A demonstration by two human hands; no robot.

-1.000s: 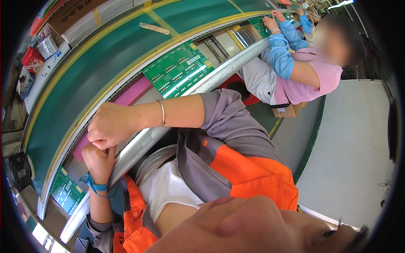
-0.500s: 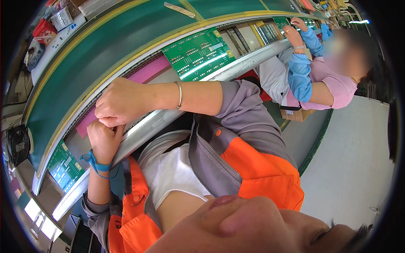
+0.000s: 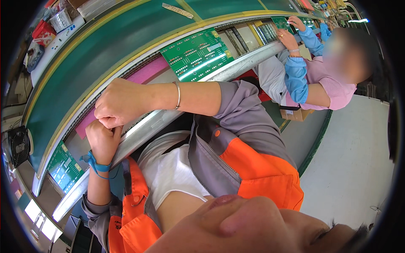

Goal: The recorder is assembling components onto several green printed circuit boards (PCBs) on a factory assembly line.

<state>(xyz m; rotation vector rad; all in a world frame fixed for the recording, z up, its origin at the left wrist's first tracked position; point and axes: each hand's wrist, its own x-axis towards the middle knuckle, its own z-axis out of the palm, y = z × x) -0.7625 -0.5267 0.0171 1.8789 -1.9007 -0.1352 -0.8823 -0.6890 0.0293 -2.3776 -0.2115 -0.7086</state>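
Note:
My right hand (image 3: 120, 103), with a silver bangle (image 3: 177, 96) behind its wrist, is closed in a fist. It sits right above my left hand (image 3: 103, 137) and touches it. The left hand's fingers are also curled closed, with a blue wrist strap (image 3: 98, 165) round that wrist. Whether either hand has anything inside is hidden. Both are over the metal rail (image 3: 145, 126) of the conveyor, beside a pink strip (image 3: 147, 71). One green circuit board (image 3: 196, 55) lies on the conveyor right of my hands, another green circuit board (image 3: 65, 166) to their lower left.
A wide green belt (image 3: 122, 33) runs behind the rail, with a pale strip (image 3: 177, 10) lying on it. At the right a co-worker in blue sleeves (image 3: 296, 84) handles a board further along the line. A black fan (image 3: 19, 145) stands at far left, a red bag (image 3: 43, 33) above it.
My two hands stay nearly still, one on the other. The co-worker's nearer hand has shifted slightly left and down; the circuit boards look unmoved.

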